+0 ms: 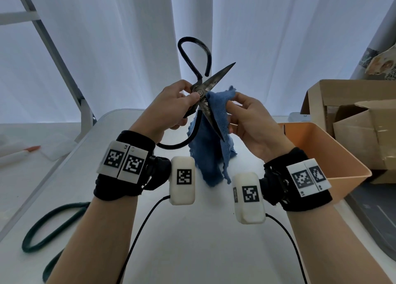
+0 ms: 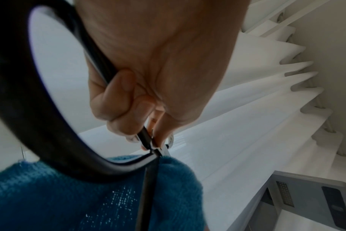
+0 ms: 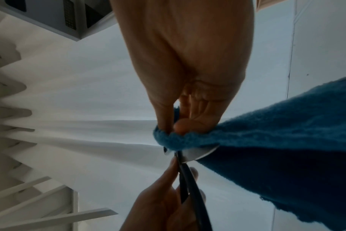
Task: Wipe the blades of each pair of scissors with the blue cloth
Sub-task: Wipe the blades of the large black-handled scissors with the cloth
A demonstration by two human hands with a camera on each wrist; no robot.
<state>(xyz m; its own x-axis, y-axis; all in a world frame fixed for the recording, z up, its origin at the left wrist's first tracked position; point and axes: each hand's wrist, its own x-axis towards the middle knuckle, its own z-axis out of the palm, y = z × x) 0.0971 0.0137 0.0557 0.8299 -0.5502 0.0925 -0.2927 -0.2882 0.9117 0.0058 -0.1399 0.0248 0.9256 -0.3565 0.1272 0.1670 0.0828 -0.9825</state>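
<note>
A pair of black iron scissors (image 1: 200, 92) is held up above the table with its blades spread. My left hand (image 1: 175, 105) grips it at the pivot, thumb on the rivet, one big handle loop (image 2: 49, 140) curving below the wrist. The blue cloth (image 1: 216, 112) is wrapped around the lower blade close to the pivot, and my right hand (image 1: 246, 118) pinches it there; the rest of the cloth (image 3: 277, 148) hangs down. The upper blade (image 1: 222, 73) points up and right, bare. A second pair of scissors with dark green handles (image 1: 49, 226) lies on the table at lower left.
An orange plastic bin (image 1: 334, 155) stands on the table at the right, with cardboard boxes (image 1: 353, 116) behind it. A white pen with an orange tip (image 1: 19, 154) lies on the surface to the left. White curtains hang behind.
</note>
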